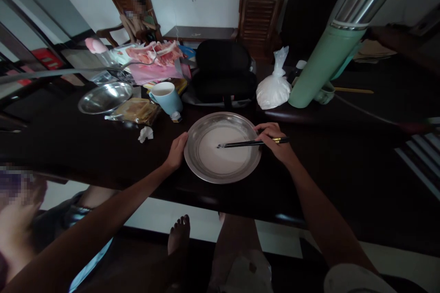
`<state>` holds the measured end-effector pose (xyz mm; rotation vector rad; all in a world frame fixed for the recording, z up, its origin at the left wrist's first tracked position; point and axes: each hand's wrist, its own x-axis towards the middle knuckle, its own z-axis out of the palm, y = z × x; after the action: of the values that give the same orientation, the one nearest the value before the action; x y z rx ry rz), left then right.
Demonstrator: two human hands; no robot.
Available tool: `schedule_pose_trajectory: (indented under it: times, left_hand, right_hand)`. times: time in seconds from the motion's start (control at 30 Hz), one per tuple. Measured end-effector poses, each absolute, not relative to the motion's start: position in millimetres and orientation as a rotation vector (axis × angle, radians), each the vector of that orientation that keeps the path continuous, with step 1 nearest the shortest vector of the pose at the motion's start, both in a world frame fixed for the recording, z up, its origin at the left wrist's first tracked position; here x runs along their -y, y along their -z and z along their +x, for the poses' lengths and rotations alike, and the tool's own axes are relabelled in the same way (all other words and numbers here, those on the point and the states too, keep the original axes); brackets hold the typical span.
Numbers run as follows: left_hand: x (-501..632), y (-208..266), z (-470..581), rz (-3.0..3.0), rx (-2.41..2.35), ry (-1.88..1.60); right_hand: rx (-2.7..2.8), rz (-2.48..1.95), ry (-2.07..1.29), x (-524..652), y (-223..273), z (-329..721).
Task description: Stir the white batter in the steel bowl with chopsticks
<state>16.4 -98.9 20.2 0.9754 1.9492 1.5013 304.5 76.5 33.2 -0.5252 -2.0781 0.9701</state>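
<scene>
A round metal bowl [223, 179] rests on the dark table, with a whitish liquid [223, 158] pooled in it. My left hand [176, 151] grips its left rim, the thumb along the edge. In my right hand [274, 140] is a pair of black chopsticks [240, 143] with gold bands near the rear. They lie almost level across the bowl's right rim, and their whitened tips are at the liquid near the middle. The fingers of that hand are close above the right rim; whether they touch it I cannot tell.
Behind the bowl stand a light blue mug [168, 97], a black case [223, 73], a tied bag of white powder [274, 89] and a tall green thermos [326, 59]. Left lie an empty metal dish [106, 97] and crumpled tissue [145, 134]. People sit at left and in a far chair.
</scene>
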Motion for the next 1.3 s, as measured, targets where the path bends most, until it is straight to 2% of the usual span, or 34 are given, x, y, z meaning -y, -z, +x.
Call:
schedule_pose_trajectory:
  times: [1.3]
  left_hand:
    - [100.4, -23.9, 18.5, 0.971, -1.985, -1.471]
  right_hand:
    - [2.013, -0.537, -1.026, -76.7, -34.6, 305.8]
